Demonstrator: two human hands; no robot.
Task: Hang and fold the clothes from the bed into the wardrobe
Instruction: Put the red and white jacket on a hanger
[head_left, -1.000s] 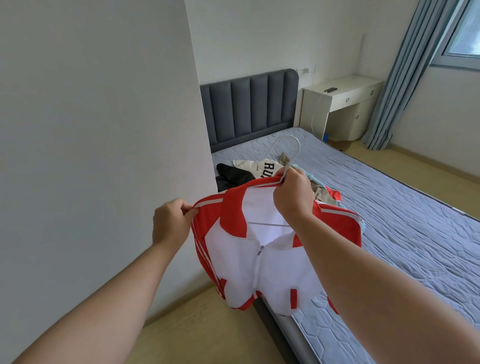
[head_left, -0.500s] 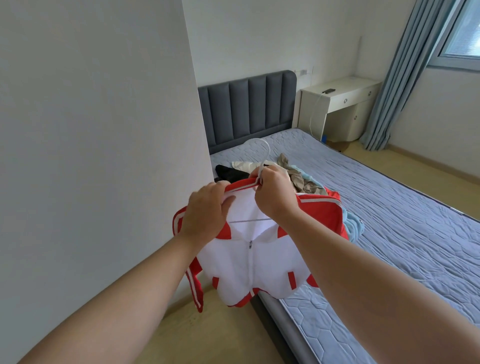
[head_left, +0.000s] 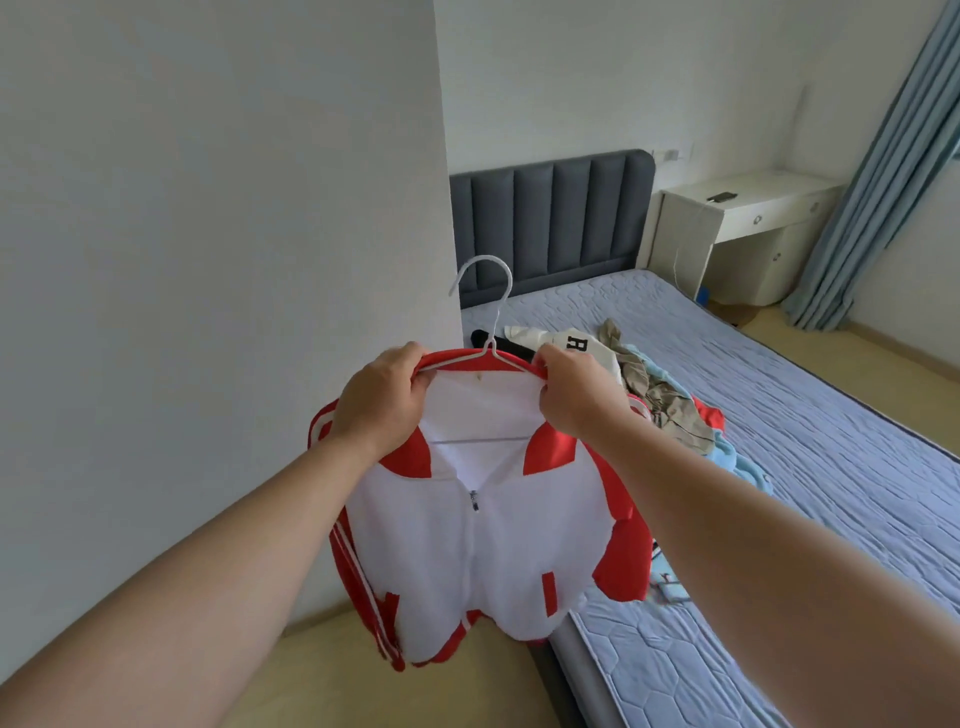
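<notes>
A red-and-white zip jacket (head_left: 483, 545) is held in the air just off the near left corner of the bed (head_left: 779, 441), partly over the mattress edge and partly over the floor beside it. Its long axis runs straight up and down: collar at the top, hem at the bottom, front towards the camera, with the zip pull (head_left: 474, 500) low on the chest and the neck open above it. It sits on a white wire hanger (head_left: 493, 306) whose shoulders lie level from side to side. The hook stands upright above the collar and curls over to the left, in front of the bed's grey headboard (head_left: 550, 218). The hanger's lower bar shows through the open neck. The left hand (head_left: 384, 400) grips the collar and hanger shoulder on its side, fingers curled over the red edge. The right hand (head_left: 576, 389) pinches the collar on the other side in the same way. On the bed, behind the hands and towards the headboard, lies a pile of clothes (head_left: 654, 395). A white garment (head_left: 571, 340) in it bears a dark capital "R"; the rest of the lettering is hidden behind the right hand. A small yellowish mark inside the jacket's collar is too small to read. Past the head of the bed, on its right, stands a white desk (head_left: 748, 223).
</notes>
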